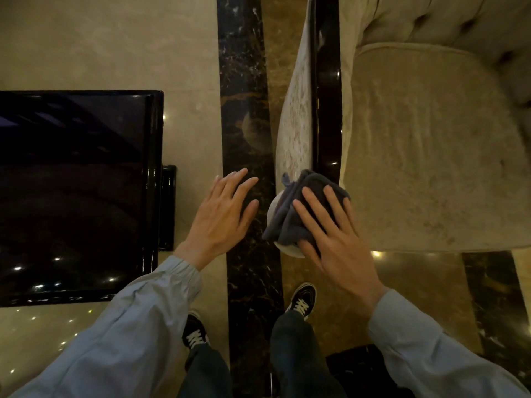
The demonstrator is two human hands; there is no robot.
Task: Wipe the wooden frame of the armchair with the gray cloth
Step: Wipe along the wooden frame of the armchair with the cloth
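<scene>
Right hand [334,234] flat on cloth [301,208], pressing it onto frame [327,90] end, mid-frame. Left hand [224,214] open, empty, hovering w/ fingers spread.

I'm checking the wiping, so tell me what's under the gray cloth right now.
The gray cloth lies over the front end of the armchair's arm, where the dark wooden frame runs down. The right hand presses on it. The wood beneath is covered.

Hotel-lobby sort of place — polished marble floor [247,81], tufted armchair [431,139], glossy black table [71,182].
</scene>
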